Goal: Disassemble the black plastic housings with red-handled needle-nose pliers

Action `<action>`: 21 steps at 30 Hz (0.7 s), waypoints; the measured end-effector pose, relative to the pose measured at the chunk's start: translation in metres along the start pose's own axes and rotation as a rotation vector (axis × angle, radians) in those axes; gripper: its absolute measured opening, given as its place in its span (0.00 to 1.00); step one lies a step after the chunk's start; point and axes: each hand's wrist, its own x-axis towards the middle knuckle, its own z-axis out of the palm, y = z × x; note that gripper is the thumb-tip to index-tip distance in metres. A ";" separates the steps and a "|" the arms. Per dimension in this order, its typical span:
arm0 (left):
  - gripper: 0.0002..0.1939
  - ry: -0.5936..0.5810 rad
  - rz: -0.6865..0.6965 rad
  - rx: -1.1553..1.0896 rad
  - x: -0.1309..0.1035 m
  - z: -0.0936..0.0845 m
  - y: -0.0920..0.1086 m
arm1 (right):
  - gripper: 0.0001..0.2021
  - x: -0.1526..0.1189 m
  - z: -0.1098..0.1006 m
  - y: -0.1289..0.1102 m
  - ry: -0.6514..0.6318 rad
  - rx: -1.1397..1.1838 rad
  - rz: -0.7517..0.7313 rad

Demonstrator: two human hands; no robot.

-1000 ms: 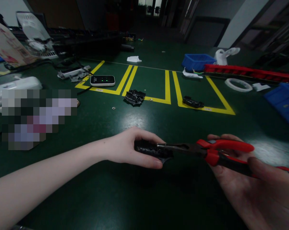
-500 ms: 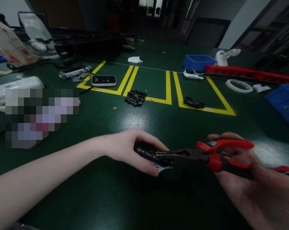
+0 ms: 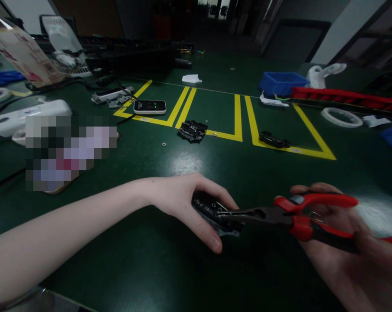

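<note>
Between the thumb and fingers of my left hand [image 3: 183, 199] is a black plastic part [image 3: 212, 212] with small round holes, held just over or on the green table. My right hand [image 3: 342, 247] is closed around the red and black handles of long-nose pliers [image 3: 300, 212]. Their dark jaws point left and meet the top of the black part near my left fingers. What the jaw tips grip, if anything, is too small to make out. Beyond my hands lie a crumpled-looking black part [image 3: 192, 131] and a narrow black part [image 3: 274, 140].
Yellow tape [image 3: 238, 117] marks bays on the green table [image 3: 134, 164]. A black device with green lights [image 3: 149, 106] sits at the left bay. Around them are a blue bin [image 3: 282, 83], a red strip [image 3: 345, 99], a tape roll [image 3: 341, 117] and a small metal ring [image 3: 164, 144].
The view has turned slightly left, so everything sits further right. My left thumb stands a little further from the black part, which looks tilted. The pliers' jaws stay against it.
</note>
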 end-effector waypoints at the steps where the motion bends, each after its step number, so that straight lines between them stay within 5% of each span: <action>1: 0.25 -0.001 0.003 0.004 0.000 0.000 0.000 | 0.22 -0.001 0.002 0.000 0.004 -0.005 0.005; 11: 0.22 -0.027 -0.015 0.025 0.000 0.000 0.000 | 0.23 0.000 0.007 -0.005 0.003 -0.083 -0.039; 21: 0.22 0.200 -0.002 -0.034 0.000 0.016 0.005 | 0.20 -0.002 0.007 -0.012 0.092 -0.069 -0.093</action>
